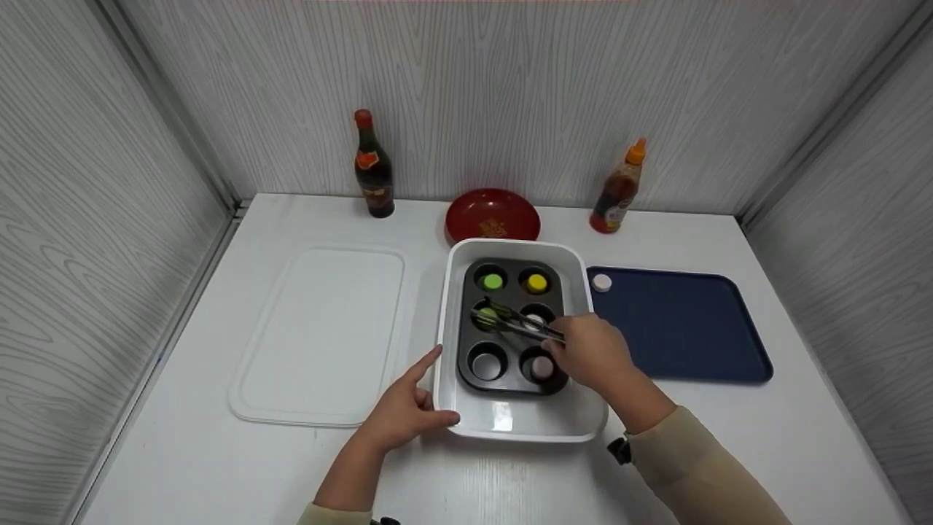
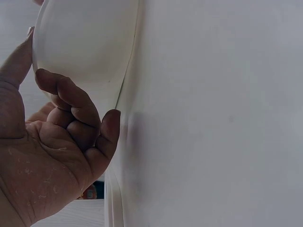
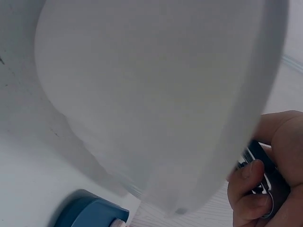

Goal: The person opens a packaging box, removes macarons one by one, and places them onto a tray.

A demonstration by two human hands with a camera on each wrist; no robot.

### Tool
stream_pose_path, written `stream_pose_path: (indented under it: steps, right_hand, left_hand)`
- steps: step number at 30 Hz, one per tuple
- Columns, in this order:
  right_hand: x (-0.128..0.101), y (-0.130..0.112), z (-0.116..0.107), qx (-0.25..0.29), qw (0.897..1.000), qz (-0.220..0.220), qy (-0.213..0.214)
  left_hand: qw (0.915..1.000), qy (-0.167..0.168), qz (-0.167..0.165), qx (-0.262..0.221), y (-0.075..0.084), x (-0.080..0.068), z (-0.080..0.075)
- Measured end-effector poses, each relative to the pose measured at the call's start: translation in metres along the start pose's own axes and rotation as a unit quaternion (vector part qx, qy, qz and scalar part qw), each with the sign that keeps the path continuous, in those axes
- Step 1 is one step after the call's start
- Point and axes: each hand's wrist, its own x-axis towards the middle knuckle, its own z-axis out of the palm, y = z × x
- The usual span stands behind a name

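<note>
A dark six-cup muffin tin point(image 1: 512, 381) sits inside a white rectangular basin point(image 1: 519, 423). My right hand point(image 1: 589, 350) grips metal tongs point(image 1: 521, 321), whose tips close round a green piece point(image 1: 485, 317) in the middle-left cup. A green piece point(image 1: 493, 281) and a yellow piece point(image 1: 537, 282) lie in the two far cups, and a pale pink piece point(image 1: 541, 367) lies in the near-right cup. My left hand point(image 1: 405, 405) holds the basin's near-left corner, thumb on the rim. In the left wrist view its fingers point(image 2: 71, 101) curl against the white basin wall point(image 2: 85, 42).
A white tray point(image 1: 324, 332) lies left of the basin and a dark blue tray point(image 1: 678, 324) right of it, with a small white cap point(image 1: 601, 282) on its near corner. Behind stand a dark bottle point(image 1: 373, 166), a red bowl point(image 1: 493, 215) and an orange-capped sauce bottle point(image 1: 618, 188).
</note>
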Motion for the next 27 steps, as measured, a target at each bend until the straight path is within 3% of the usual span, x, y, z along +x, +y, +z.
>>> stream_pose_path:
  steps: [17, 27]
  right_hand:
    - [-0.005, 0.004, -0.001, 0.017, 1.0, 0.0, 0.01]
    - [-0.01, 0.01, -0.008, 0.021, 1.0, 0.004, 0.021]
  left_hand:
    - [1.0, 0.004, -0.006, 0.002, 0.001, -0.001, 0.001]
    - [0.9999, -0.002, 0.009, -0.004, 0.0, 0.0, 0.0]
